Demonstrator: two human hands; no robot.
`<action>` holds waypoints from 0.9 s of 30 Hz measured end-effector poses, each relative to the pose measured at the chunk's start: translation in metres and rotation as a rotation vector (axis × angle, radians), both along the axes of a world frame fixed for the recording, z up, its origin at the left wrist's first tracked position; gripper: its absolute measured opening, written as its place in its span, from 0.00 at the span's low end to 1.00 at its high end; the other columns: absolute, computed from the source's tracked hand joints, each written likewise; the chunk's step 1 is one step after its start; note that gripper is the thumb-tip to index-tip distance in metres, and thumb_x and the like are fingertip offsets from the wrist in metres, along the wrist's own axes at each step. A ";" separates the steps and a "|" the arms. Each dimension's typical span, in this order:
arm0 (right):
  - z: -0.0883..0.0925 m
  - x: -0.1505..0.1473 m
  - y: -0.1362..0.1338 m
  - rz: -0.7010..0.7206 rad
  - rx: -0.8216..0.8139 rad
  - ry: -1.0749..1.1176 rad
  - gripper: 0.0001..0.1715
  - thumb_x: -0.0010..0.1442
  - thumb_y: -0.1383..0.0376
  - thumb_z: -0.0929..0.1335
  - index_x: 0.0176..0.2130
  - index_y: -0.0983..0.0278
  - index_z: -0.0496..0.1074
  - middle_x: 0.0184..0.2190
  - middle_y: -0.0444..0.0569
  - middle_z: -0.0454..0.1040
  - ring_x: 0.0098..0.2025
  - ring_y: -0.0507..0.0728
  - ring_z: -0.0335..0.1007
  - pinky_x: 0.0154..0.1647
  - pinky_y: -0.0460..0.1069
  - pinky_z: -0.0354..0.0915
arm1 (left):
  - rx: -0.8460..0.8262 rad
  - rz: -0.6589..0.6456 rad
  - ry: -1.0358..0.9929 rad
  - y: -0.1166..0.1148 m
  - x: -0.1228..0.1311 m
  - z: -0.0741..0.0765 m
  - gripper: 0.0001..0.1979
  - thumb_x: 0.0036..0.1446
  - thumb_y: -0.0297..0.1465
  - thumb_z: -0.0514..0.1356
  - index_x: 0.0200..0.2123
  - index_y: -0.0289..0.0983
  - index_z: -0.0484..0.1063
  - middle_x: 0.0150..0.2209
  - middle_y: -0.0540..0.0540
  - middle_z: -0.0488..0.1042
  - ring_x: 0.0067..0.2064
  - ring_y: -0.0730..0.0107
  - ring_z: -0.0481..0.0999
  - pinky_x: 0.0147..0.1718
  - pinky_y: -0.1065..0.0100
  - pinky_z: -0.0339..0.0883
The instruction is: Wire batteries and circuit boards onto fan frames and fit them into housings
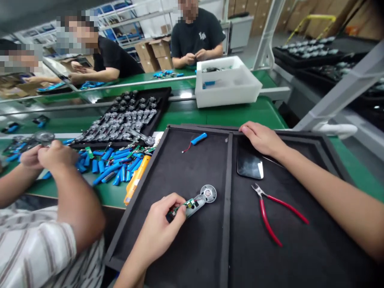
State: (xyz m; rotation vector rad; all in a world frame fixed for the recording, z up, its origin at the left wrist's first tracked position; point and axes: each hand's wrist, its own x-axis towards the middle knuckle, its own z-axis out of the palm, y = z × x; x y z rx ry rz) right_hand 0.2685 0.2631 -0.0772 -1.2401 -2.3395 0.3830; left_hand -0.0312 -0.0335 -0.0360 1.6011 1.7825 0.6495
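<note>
My left hand (164,224) pinches a small electronic assembly (195,204) between thumb and fingers. A green circuit board sits in its grey housing, and a round silver speaker-like disc forms its far end. It is over the left half of a black tray (198,168). At the tray's far rim, my right hand (260,138) has its fingers closed on the edge, partly hidden. Below that hand lie a dark phone (250,164) and red-handled cutters (270,208) with their handles apart. A blue battery (199,139) with a red lead rests in the tray's left half.
A divider (228,208) splits the tray. Left of it are an orange tool (137,180), piled blue batteries (120,162) and a black tray of assemblies (163,100). A white foam box (228,96) stands beyond. A co-worker's hands (49,156) are close at left; other people sit opposite.
</note>
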 end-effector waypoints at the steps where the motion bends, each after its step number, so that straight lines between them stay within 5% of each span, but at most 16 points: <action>1: 0.000 0.000 0.000 -0.002 -0.004 0.002 0.30 0.75 0.45 0.54 0.48 0.58 0.75 0.50 0.53 0.81 0.50 0.67 0.76 0.49 0.60 0.68 | -0.001 -0.009 0.002 0.001 0.000 0.000 0.11 0.70 0.36 0.55 0.35 0.39 0.72 0.31 0.51 0.73 0.35 0.66 0.71 0.38 0.66 0.62; 6: 0.001 0.003 -0.003 -0.012 0.014 0.004 0.34 0.74 0.39 0.52 0.48 0.55 0.74 0.49 0.46 0.82 0.46 0.62 0.76 0.46 0.57 0.69 | -0.006 -0.019 0.020 0.002 0.000 -0.001 0.12 0.70 0.36 0.55 0.35 0.39 0.72 0.31 0.50 0.73 0.35 0.67 0.71 0.38 0.66 0.62; 18: 0.001 0.002 -0.003 -0.024 0.004 -0.035 0.40 0.72 0.35 0.50 0.50 0.57 0.74 0.51 0.48 0.82 0.48 0.65 0.76 0.45 0.59 0.70 | 0.003 -0.014 0.032 0.002 0.001 -0.002 0.11 0.70 0.36 0.55 0.35 0.39 0.72 0.31 0.50 0.72 0.35 0.67 0.71 0.37 0.66 0.62; 27: 0.002 0.001 -0.004 -0.021 -0.026 -0.044 0.34 0.73 0.38 0.52 0.51 0.56 0.72 0.52 0.50 0.80 0.50 0.66 0.75 0.46 0.60 0.68 | 0.029 -0.031 0.066 0.001 0.001 -0.002 0.11 0.70 0.35 0.55 0.35 0.40 0.72 0.31 0.49 0.74 0.34 0.65 0.72 0.36 0.65 0.64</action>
